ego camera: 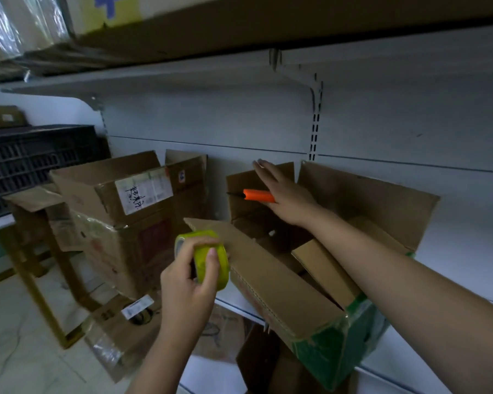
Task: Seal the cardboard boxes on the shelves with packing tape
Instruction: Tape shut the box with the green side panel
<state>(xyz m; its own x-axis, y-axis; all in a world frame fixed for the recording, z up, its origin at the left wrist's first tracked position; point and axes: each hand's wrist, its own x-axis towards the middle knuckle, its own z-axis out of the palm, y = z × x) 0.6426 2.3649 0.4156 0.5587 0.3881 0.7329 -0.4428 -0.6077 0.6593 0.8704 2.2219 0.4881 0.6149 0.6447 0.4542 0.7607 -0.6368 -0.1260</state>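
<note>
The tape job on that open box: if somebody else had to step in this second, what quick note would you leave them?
Left hand: grip on the yellow-green tape roll, in front of the open box.
Right hand: fingers straight, reaching over the box, orange-handled cutter held at the palm.
Done: no tape visible on this box; flaps up.
Left: fold flaps, tape the seam, then the labelled box alongside, flaps also up.

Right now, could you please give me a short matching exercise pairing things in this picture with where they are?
Things:
1. tape roll
2. orange cutter
3. open box
4. black crate

Places:
A. far left, beyond the shelf
B. in the left hand
C. on the shelf, flaps up
D. in the right hand

Pairs: 1-B, 2-D, 3-C, 4-A
</note>
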